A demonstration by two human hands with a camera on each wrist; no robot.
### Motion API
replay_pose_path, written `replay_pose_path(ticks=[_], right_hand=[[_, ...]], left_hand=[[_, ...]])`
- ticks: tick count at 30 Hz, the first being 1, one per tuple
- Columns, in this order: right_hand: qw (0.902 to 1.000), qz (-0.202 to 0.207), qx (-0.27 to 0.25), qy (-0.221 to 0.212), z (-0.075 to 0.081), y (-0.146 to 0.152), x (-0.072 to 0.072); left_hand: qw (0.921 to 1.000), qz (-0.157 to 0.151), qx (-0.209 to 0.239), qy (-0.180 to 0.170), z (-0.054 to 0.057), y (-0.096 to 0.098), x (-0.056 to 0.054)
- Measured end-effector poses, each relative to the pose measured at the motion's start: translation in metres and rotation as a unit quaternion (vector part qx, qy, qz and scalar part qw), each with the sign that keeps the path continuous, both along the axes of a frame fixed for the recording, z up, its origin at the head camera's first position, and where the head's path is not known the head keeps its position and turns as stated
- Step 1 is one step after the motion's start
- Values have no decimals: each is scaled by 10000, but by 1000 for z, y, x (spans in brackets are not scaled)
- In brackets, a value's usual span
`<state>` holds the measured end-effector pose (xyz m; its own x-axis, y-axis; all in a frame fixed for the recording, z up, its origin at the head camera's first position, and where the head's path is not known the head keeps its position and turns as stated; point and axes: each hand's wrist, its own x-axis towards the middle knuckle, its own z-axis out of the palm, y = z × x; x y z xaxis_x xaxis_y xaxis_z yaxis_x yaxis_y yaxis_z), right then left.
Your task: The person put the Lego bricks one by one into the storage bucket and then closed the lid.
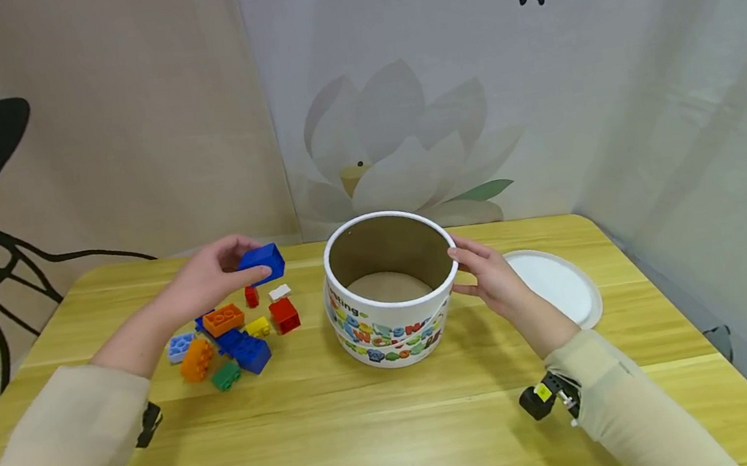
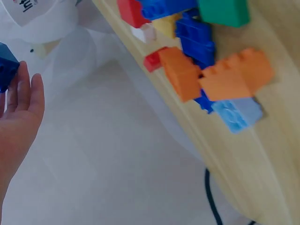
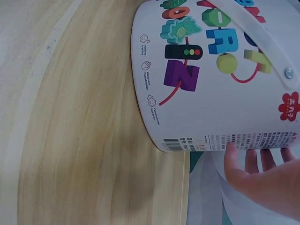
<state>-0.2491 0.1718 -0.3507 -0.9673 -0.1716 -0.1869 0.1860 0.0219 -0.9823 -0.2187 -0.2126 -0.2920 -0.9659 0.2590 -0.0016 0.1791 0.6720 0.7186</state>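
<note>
Above the loose bricks at the table's left, my left hand [image 1: 212, 277] pinches a blue building block [image 1: 265, 261] between thumb and fingers. The same blue block [image 2: 6, 68] shows at the edge of the left wrist view, against the fingertips. My right hand [image 1: 492, 276] touches the right side of a white round bucket [image 1: 389, 335] near its rim, thumb and fingers spread along the wall. In the right wrist view the fingers [image 3: 232, 161] lie against the printed side of the bucket. The bucket stands upright without a lid, and its visible floor is bare.
Several bricks lie in a loose pile at the left, among them a red brick [image 1: 284, 315], an orange brick [image 1: 223, 319] and a green brick [image 1: 226, 377]. A white round lid [image 1: 559, 290] lies right of the bucket. Behind the table [image 1: 376, 442] hangs a printed cloth.
</note>
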Motion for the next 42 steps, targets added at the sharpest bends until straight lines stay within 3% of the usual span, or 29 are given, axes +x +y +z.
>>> replay_pose_path(ticks=[8, 16, 23, 33, 42], right_hand=[[9999, 16, 11, 152, 5, -1, -2], [9999, -31, 128, 7, -7, 2, 7], [9998, -33, 117, 155, -1, -1, 7], [9994, -115, 175, 264, -1, -3, 6], [9992, -141, 238, 302, -2, -3, 6]], left_hand=[[9994, -205, 212, 172, 12, 23, -13], [9967, -630, 479, 165, 2, 52, -21], [9953, -774, 513, 284, 8, 77, -28], [9931, -1065, 296, 385, 4, 112, -40], [9892, -1391, 155, 439, -6, 135, -39]])
